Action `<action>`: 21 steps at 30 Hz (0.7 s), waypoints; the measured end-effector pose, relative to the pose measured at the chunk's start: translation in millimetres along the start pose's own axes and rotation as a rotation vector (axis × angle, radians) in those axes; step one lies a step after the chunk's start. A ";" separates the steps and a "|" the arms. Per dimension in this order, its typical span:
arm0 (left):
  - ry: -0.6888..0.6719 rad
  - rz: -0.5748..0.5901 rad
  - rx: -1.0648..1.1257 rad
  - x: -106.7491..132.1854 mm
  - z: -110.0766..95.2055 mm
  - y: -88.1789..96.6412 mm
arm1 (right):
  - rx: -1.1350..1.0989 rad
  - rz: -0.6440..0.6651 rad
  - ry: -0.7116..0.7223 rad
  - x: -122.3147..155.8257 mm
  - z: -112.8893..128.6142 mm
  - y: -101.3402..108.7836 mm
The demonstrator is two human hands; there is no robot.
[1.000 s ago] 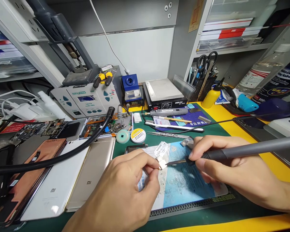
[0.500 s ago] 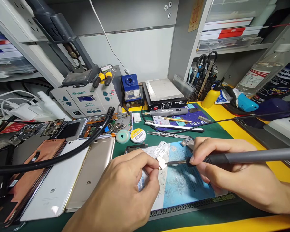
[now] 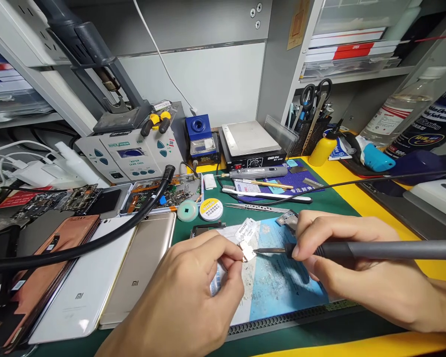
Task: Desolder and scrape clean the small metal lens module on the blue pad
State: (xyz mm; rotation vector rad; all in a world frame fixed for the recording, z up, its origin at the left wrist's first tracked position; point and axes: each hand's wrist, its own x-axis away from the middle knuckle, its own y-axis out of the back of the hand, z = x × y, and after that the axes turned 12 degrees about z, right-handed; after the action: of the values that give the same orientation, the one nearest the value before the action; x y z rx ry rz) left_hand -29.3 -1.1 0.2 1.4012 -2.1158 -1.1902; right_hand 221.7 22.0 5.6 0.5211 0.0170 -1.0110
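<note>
Head view: my left grip [image 3: 178, 297] pinches a small metal bracket [image 3: 247, 252] between thumb and fingers, my right grip [image 3: 351, 272] wrapping a soldering iron [image 3: 379, 250], its tip just beside the bracket.

Behind the yellow-edged counter [image 3: 360, 210] rises a pale grey wall panel [image 3: 193, 84], with white shelving [image 3: 357, 73] holding stacked folders to the right and another white shelf [image 3: 18, 106] to the left.
</note>
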 end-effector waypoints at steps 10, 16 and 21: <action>-0.032 -0.020 -0.026 2.1 1.9 0.3 | -0.509 -0.040 -0.398 -4.4 -4.4 3.2; -0.037 -0.021 -0.020 0.0 2.1 0.1 | -0.608 -0.044 -0.473 -6.9 -2.6 4.4; -0.035 -0.015 -0.002 -1.1 0.5 1.9 | -0.651 -0.047 -0.485 -7.5 -5.3 4.7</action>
State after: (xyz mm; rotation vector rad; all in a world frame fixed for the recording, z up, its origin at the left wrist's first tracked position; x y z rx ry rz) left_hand -30.3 0.5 1.6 1.4072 -2.1310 -1.2305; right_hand 222.6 32.3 4.7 -0.3242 -0.0724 -1.0866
